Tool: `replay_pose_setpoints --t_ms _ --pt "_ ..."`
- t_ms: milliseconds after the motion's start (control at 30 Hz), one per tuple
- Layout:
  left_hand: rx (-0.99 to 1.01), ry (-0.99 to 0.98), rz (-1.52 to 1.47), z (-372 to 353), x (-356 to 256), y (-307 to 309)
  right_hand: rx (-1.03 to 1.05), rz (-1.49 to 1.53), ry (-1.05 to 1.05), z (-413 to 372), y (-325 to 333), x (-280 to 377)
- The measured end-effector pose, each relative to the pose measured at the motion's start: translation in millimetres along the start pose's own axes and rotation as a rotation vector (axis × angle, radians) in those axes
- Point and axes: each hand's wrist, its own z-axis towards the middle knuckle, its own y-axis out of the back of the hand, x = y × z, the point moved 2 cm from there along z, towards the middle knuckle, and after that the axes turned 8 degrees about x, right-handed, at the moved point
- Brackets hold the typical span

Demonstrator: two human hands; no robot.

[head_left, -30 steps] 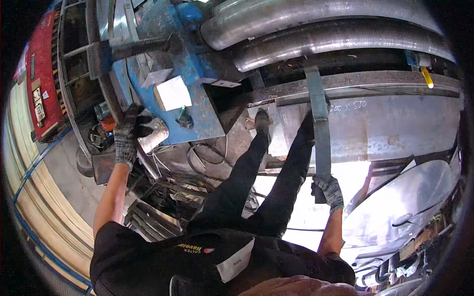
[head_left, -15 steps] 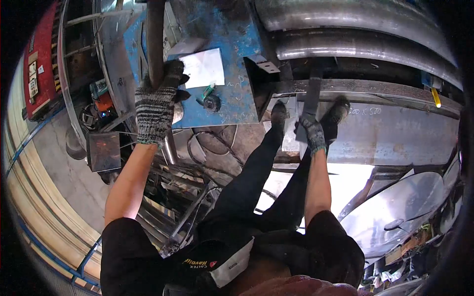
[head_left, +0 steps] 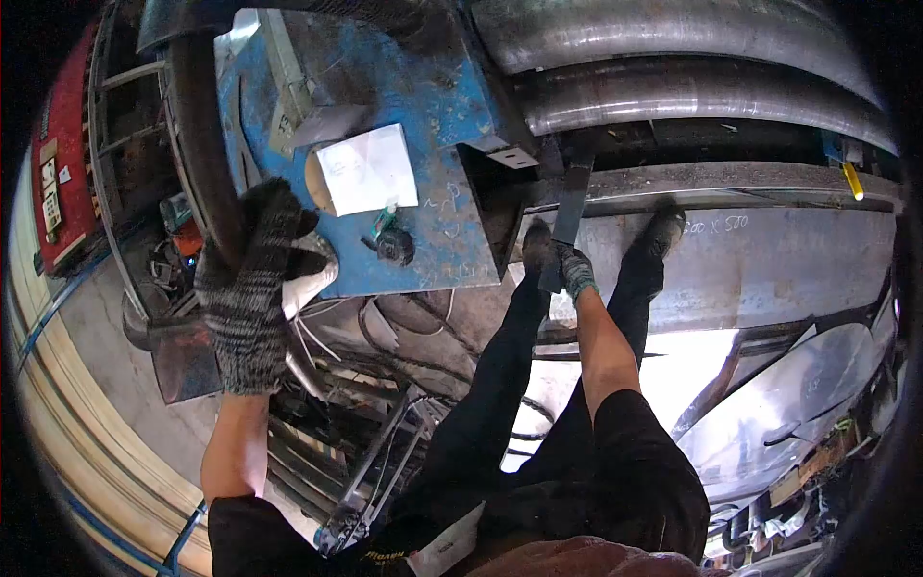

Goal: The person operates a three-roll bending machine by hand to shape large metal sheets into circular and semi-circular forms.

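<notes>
Strip (head_left: 574, 200) has its far end by the rollers (head_left: 692, 108), near end gripped in right hand (head_left: 577, 271), likely for alignment. Left hand (head_left: 248, 308) wraps the bar (head_left: 204, 135), probably for leverage.

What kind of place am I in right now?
Probably a metal fabrication workshop: there are big steel rollers, a metal sheet marked in chalk-like writing, and a scuffed blue steel surface.
</notes>
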Motion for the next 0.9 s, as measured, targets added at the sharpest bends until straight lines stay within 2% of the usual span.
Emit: replay_pose_setpoints --t_ms 67,100,133,200,300,333,367,400,433,500,533,600,667,700,733,767,800,867,900 --pt "0.01 -0.016 0.026 -1 1 -1 0.017 0.066 -0.04 10 -4 3" --pt "0.011 -0.018 0.041 -1 1 -1 0.041 0.13 -0.084 36 0 -27" --pt "0.006 -0.01 0.053 -3 1 3 0.105 -0.124 0.088 65 1 -52" --pt "0.001 -0.022 0.078 -2 1 2 0.049 -0.177 0.073 33 2 17" --pt "-0.016 -0.125 0.096 -1 -1 3 -0.014 -0.458 0.221 20 21 74" --pt "-0.019 -0.179 0.084 0 0 3 -0.05 -0.529 0.284 2 23 113" --pt "-0.022 -0.233 0.073 1 1 3 0.089 -0.574 0.24 -17 36 152" --pt "-0.024 -0.11 -0.03 0 -2 4 0.061 -0.559 0.194 -4 49 153" --pt "-0.014 0.016 -0.133 -2 -4 3 0.043 -0.461 0.136 -33 55 192" --pt "0.027 -0.044 -0.168 7 21 13 -0.01 -0.365 0.093 -87 75 258" --pt "0.047 -0.161 -0.01 21 52 24 -0.001 -0.333 0.147 -109 92 280" --pt "0.002 -0.178 0.404 44 60 59 -0.023 -0.263 0.186 -157 122 317" --pt "-0.18 -0.156 0.743 82 63 102 -0.082 -0.338 0.308 -170 170 297" --pt "-0.22 -0.186 0.757 91 37 104 -0.088 -0.237 0.305 -206 179 308" --pt "-0.262 -0.214 0.771 100 11 105 -0.14 -0.29 0.331 -223 201 294" --pt "-0.218 -0.202 0.725 99 -47 99 -0.195 -0.344 0.353 -240 224 279" --pt "-0.198 -0.207 0.817 124 -51 106 -0.252 -0.397 0.373 -255 246 264" --pt "-0.157 -0.254 0.904 173 -51 131 -0.226 -0.226 0.105 -328 273 254" --pt "-0.215 -0.231 1.053 186 -53 138 -0.228 -0.131 -0.01 -365 282 250"
